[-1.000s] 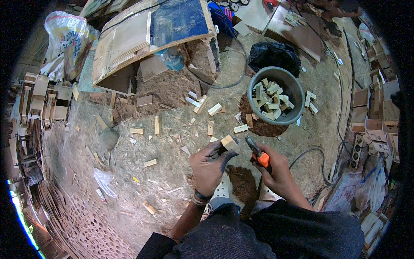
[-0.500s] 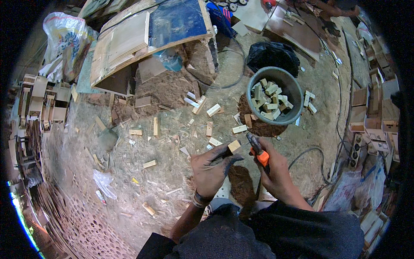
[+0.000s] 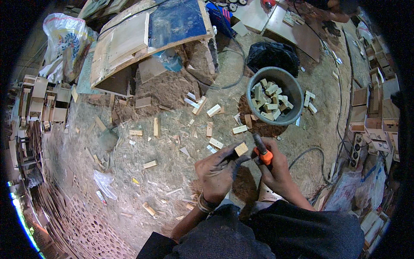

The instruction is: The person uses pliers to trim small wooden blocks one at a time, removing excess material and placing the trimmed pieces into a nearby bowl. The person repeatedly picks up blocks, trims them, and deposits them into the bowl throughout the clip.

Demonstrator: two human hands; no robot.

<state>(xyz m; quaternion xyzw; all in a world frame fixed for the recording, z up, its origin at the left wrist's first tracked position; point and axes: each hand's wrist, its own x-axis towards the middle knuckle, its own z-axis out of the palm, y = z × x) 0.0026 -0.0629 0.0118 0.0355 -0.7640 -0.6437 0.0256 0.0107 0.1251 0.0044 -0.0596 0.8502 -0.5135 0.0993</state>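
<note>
My left hand [image 3: 217, 169] pinches a small pale wooden block [image 3: 241, 149] between its dusty fingertips, held just above the ground in front of me. My right hand [image 3: 276, 169] grips a power tool with an orange and black body [image 3: 261, 150], its tip pointing up and away beside the block. A cable [image 3: 308, 153] curls off to the right of that hand. Just beyond both hands stands a grey round bucket [image 3: 292, 88] filled with several similar wooden blocks.
Loose wood offcuts [image 3: 214, 110] and shavings litter the sawdust floor. A tilted board with a blue sheet [image 3: 177, 19] leans at the back, a black bag [image 3: 269, 55] behind the bucket. Small wooden boxes [image 3: 374, 118] stack at right, a power strip [image 3: 356, 151] nearby, perforated panels [image 3: 82, 220] lower left.
Both hands stay close together over the same spot. The block has turned slightly in my left fingers and the tool has tilted more upright beside it.
</note>
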